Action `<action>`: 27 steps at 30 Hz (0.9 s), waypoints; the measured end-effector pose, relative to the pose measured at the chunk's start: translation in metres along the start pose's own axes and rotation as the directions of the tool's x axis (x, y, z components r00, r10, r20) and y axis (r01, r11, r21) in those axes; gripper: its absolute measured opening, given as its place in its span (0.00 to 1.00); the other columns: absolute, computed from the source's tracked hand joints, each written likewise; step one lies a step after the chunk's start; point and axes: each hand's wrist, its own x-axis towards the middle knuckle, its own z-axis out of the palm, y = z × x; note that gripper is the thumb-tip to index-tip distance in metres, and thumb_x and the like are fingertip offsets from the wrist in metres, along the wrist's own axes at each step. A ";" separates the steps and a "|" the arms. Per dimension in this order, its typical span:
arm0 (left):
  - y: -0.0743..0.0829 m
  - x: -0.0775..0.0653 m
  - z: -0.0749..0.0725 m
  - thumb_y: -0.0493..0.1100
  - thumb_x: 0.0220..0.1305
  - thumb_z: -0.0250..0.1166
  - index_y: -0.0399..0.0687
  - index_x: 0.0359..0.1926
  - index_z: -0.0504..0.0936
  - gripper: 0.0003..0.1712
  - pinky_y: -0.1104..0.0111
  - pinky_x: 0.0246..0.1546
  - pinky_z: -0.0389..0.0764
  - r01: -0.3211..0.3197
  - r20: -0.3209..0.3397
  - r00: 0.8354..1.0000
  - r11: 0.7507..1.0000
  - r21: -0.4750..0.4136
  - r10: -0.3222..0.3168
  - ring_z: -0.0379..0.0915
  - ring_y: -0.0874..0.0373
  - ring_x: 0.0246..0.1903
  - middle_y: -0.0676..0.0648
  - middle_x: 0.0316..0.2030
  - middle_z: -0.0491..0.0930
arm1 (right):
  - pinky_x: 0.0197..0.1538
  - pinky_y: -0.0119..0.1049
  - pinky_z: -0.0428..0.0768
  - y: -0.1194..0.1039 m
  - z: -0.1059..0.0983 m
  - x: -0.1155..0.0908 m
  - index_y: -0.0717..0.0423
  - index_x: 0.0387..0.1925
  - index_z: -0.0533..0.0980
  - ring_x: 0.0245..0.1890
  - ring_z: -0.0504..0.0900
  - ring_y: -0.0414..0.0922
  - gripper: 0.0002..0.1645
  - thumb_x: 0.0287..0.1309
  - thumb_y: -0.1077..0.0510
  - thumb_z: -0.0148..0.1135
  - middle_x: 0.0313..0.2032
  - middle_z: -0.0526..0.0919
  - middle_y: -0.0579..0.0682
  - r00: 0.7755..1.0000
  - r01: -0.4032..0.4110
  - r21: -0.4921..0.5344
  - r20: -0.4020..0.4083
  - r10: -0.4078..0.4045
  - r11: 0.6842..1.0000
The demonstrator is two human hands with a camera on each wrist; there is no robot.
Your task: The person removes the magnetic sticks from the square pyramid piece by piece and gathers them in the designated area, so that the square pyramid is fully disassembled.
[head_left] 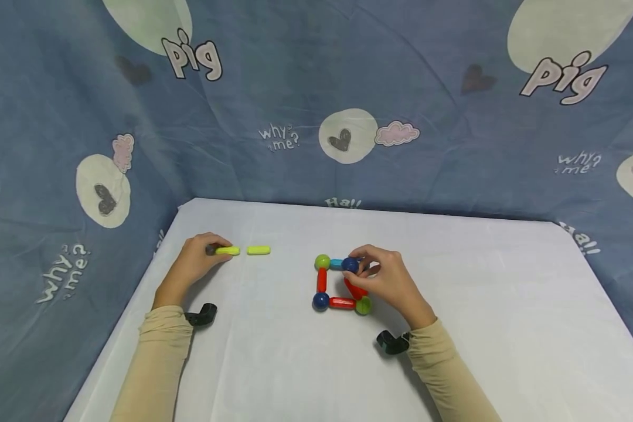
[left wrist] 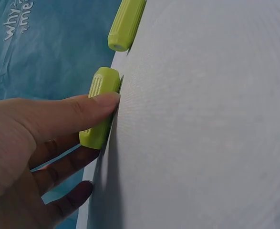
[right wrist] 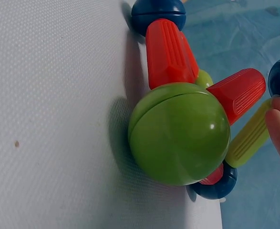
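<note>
My left hand (head_left: 194, 261) pinches a yellow-green ribbed rod (left wrist: 101, 86) between thumb and fingers, low at the white surface. A second yellow-green rod (head_left: 258, 250) lies just beyond it. My right hand (head_left: 387, 275) holds a dark blue ball (head_left: 350, 265) above a frame of balls and rods. That frame has a light green ball (head_left: 322, 262), another blue ball (head_left: 320, 301), a darker green ball (head_left: 363, 305) and red rods (head_left: 342, 303). In the right wrist view, a tilted red rod (right wrist: 240, 93) rises from the green ball, its end apart from the held ball.
The white tabletop (head_left: 274, 363) lies under everything. A blue printed cloth (head_left: 274, 76) hangs behind it and at the left side. Dark wrist cameras (head_left: 203, 315) protrude beside both sleeves.
</note>
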 end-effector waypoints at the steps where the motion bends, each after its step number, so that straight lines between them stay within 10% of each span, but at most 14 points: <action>1: 0.001 0.000 0.000 0.36 0.62 0.74 0.38 0.51 0.87 0.16 0.45 0.60 0.77 0.000 0.002 1.000 1.000 -0.002 0.000 0.79 0.38 0.54 0.36 0.50 0.85 | 0.38 0.37 0.89 0.000 0.000 0.000 0.56 0.44 0.82 0.29 0.85 0.42 0.17 0.53 0.59 0.79 0.32 0.88 0.49 1.000 -0.002 0.001 0.000 0.002 1.000; 7: 0.010 0.002 -0.002 0.38 0.61 0.76 0.38 0.52 0.86 0.18 0.43 0.63 0.73 -0.001 -0.003 1.000 1.000 0.001 0.001 0.77 0.38 0.56 0.36 0.51 0.85 | 0.38 0.38 0.89 -0.001 -0.003 -0.001 0.56 0.44 0.82 0.29 0.85 0.40 0.17 0.53 0.59 0.79 0.32 0.88 0.49 1.000 -0.010 -0.004 -0.005 0.010 1.000; 13: 0.039 0.002 0.001 0.36 0.60 0.76 0.38 0.51 0.87 0.17 0.42 0.64 0.71 -0.130 -0.088 0.987 0.991 0.024 0.131 0.75 0.37 0.58 0.38 0.51 0.85 | 0.39 0.36 0.89 -0.002 -0.004 0.000 0.56 0.45 0.83 0.30 0.85 0.40 0.17 0.54 0.59 0.79 0.32 0.88 0.50 1.000 -0.003 -0.006 0.007 0.003 1.000; 20: 0.109 -0.006 0.036 0.37 0.58 0.77 0.46 0.47 0.89 0.14 0.50 0.57 0.80 -0.354 -0.066 0.933 0.935 -0.009 0.353 0.80 0.48 0.52 0.47 0.46 0.87 | 0.39 0.38 0.89 -0.004 -0.002 -0.001 0.56 0.45 0.83 0.30 0.85 0.39 0.17 0.55 0.58 0.78 0.33 0.89 0.50 1.000 0.005 0.000 0.024 -0.005 1.000; 27: 0.149 -0.007 0.078 0.41 0.61 0.76 0.48 0.48 0.88 0.14 0.53 0.59 0.81 -0.402 0.063 0.907 0.902 -0.154 0.415 0.82 0.55 0.53 0.51 0.46 0.87 | 0.38 0.38 0.89 -0.006 -0.001 -0.001 0.57 0.46 0.83 0.30 0.85 0.38 0.17 0.55 0.59 0.78 0.34 0.89 0.52 0.999 0.022 0.013 0.038 -0.022 1.000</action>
